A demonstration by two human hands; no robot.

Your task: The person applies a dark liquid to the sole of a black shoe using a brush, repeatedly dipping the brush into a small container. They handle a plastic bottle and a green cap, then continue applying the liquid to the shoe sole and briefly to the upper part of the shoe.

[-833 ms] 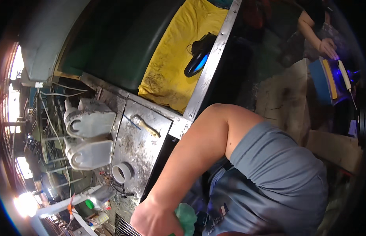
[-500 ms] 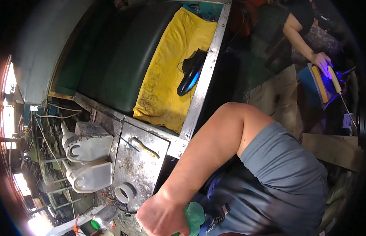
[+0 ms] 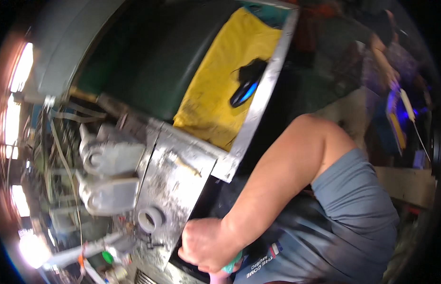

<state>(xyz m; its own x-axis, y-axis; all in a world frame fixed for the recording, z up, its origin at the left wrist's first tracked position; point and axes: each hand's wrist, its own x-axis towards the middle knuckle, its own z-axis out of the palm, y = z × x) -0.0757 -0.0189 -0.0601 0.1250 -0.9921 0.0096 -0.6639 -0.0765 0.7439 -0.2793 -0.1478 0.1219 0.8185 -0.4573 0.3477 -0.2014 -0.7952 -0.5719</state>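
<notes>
My right forearm reaches across from the right, out of a grey-blue sleeve. My right hand [image 3: 208, 245] is closed low in the middle, beside the near edge of the metal-topped bench [image 3: 171, 189]. A crumpled, translucent green thing [image 3: 234, 264] shows under its heel and appears gripped; its kind is unclear. Just below, a pinkish piece [image 3: 220, 277] is cut off by the lower edge, and I cannot tell what it is. On the bench lie a pale-handled tool [image 3: 186, 166] and a short white ring [image 3: 150, 219]. My left hand does not show.
Two translucent plastic containers [image 3: 111, 196] stand left of the bench. A black object with a blue strip [image 3: 246, 92] rests on yellow cloth [image 3: 213, 71], inside a metal-edged frame [image 3: 265, 94]. At the far right, a co-worker's hand [image 3: 393, 78] is near a pale handle with a thin rod [image 3: 406, 102].
My view has shifted and blurred, moving the bench and cloth in the picture. My right hand sits slightly higher and further right. Less of the green thing shows; the pinkish piece has appeared.
</notes>
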